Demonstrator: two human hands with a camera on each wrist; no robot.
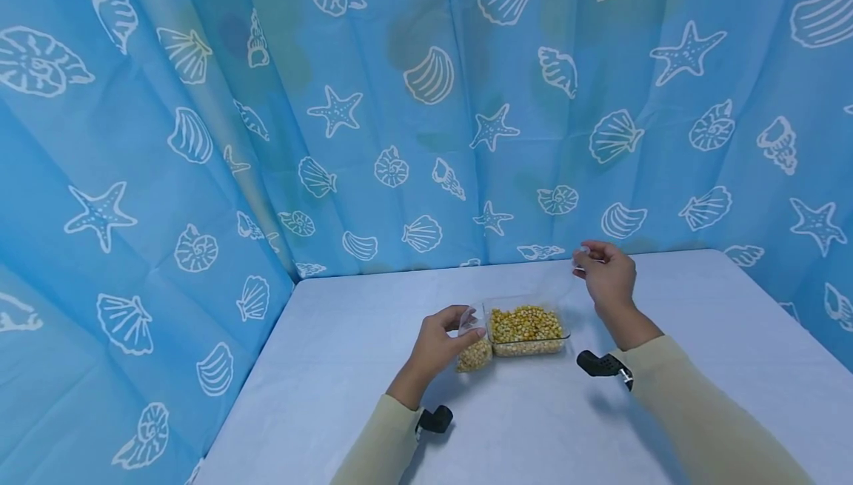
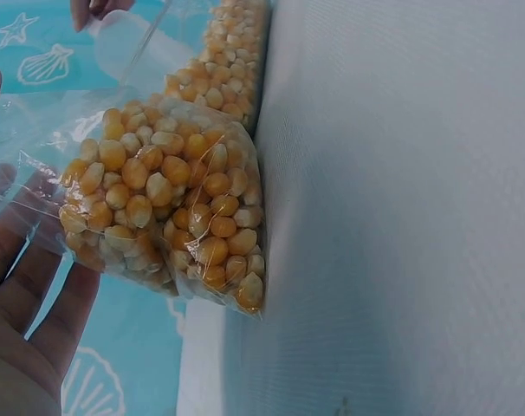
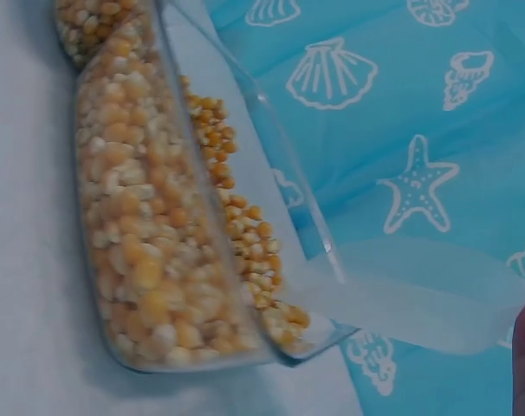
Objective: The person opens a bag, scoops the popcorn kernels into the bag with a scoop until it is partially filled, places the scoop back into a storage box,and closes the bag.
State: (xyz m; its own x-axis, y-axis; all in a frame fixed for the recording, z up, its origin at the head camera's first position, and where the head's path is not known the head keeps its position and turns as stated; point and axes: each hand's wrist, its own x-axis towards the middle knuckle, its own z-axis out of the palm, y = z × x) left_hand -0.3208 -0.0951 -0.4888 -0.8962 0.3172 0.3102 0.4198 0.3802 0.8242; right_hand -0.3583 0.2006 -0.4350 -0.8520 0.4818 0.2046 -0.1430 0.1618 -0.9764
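Note:
My left hand (image 1: 436, 340) holds a clear plastic bag (image 2: 158, 191) by its upper part, between thumb and fingers. Corn kernels fill the bag's lower part, which rests on the table against the left end of a glass container (image 3: 325, 247). Yellow and pale corn kernels (image 1: 526, 323) lie inside the container. Beyond its right end, my right hand (image 1: 609, 278) pinches a translucent plastic scoop (image 3: 427, 295). The scoop's wide end reaches to the container's far right corner in the right wrist view; whether it touches the rim, I cannot tell. No kernels show on it.
A white-covered table (image 1: 333, 366) carries the bag and the container. Behind it and along the left hangs a blue curtain (image 1: 373, 137) with white shells and starfish. Black wrist cameras (image 1: 436, 420) stick out from both cuffs.

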